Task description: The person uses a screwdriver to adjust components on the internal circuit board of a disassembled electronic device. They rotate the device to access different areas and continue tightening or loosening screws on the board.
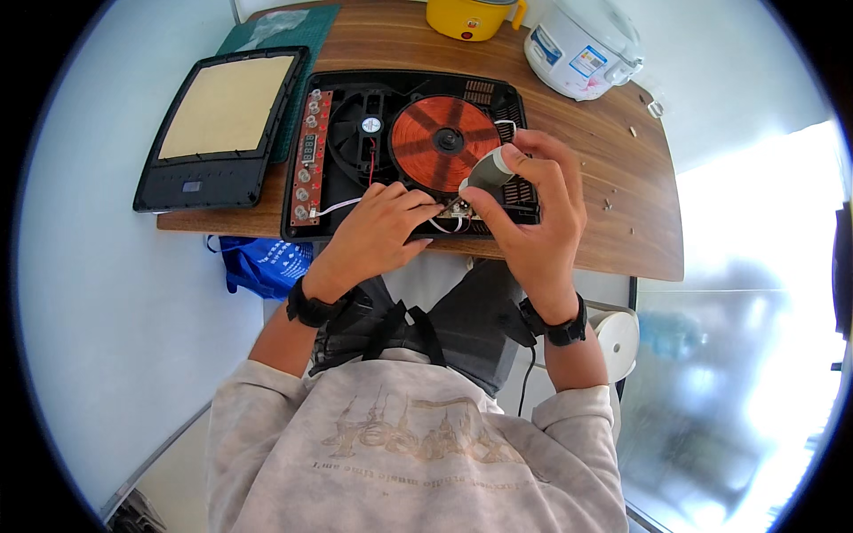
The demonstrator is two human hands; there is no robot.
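Note:
An opened induction cooker base (411, 84) lies on the table, its round copper-coloured coil (425, 133) and black fan (351, 147) exposed. My right hand (549, 209) grips a short, thick screwdriver (491, 172) with a grey-green body and white end. It is tilted, and its thin shaft points down-left to a small circuit board (459, 211) at the base's near edge. My left hand (384, 222) rests over that edge, fingertips beside the shaft, thumb apart from the fingers. Whether its fingertips touch the shaft I cannot tell. My left fingers partly cover white wires.
The cooker's black top cover (200, 182) lies at left, partly on a green cutting mat (322, 27). A yellow pot (462, 19) and a white rice cooker (582, 53) stand at the back. Small loose parts (608, 204) lie at right. A blue bag (262, 265) hangs below the table.

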